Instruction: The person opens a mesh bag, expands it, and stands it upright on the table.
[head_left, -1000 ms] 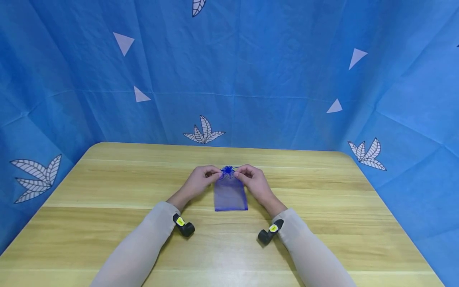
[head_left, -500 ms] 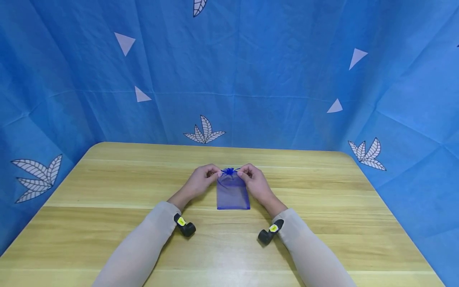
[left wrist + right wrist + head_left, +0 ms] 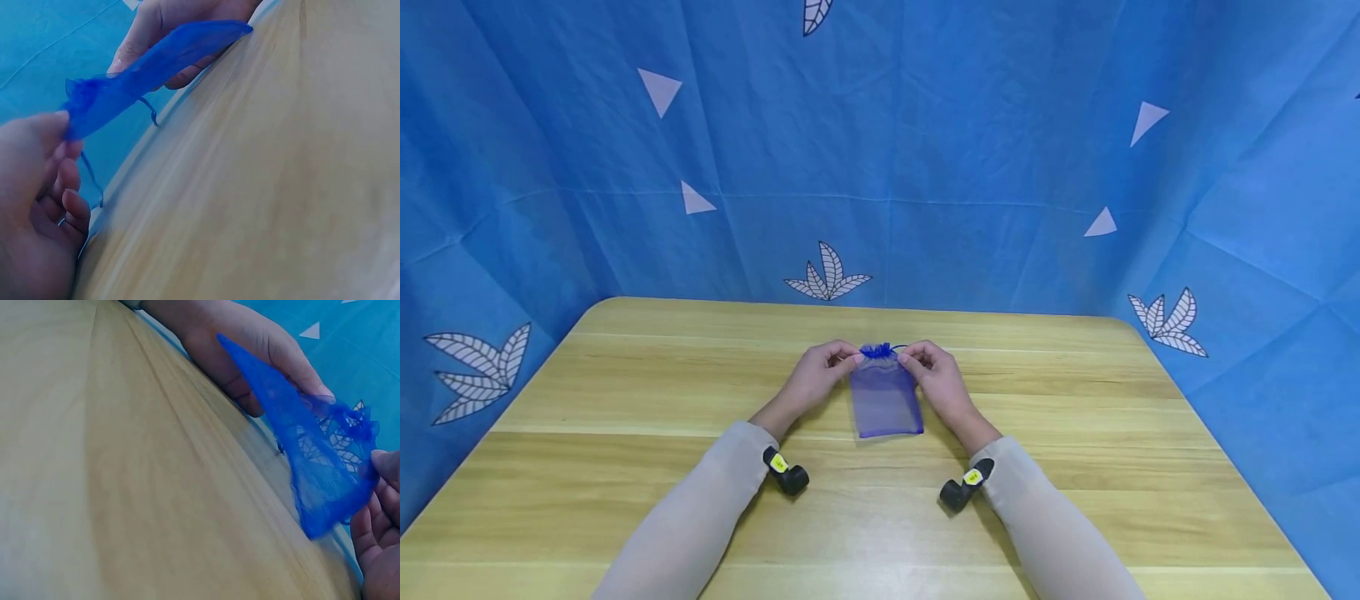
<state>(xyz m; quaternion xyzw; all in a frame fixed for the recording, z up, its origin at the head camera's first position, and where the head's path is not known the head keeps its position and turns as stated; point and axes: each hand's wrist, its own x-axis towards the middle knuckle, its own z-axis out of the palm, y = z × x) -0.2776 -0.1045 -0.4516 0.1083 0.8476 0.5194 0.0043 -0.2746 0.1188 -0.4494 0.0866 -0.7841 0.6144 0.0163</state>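
Note:
A sheer blue drawstring pouch (image 3: 886, 400) hangs between the two hands, its top edge gathered in ruffles. My left hand (image 3: 820, 369) pinches the pouch's upper left corner between thumb and fingertips. At the opposite upper corner, my right hand (image 3: 934, 377) pinches it the same way. In the left wrist view the pouch (image 3: 156, 72) is held above the table, with loose cord ends (image 3: 92, 178) dangling below it. The right wrist view shows the pouch (image 3: 312, 450) slanting, its see-through fabric letting the backdrop pattern show through.
Under the arms lies a light wood-grain table (image 3: 662, 367) with rounded far corners. A blue cloth backdrop (image 3: 985, 150) with white leaf and triangle prints surrounds it. Small black cameras (image 3: 790, 479) are strapped at both sleeve cuffs.
The gathered mouth of the pouch has spread wider between the hands, from a tight bunch to a broader ruffle. The pouch's lower edge now tilts up at the right. Both hands stay nearly in place.

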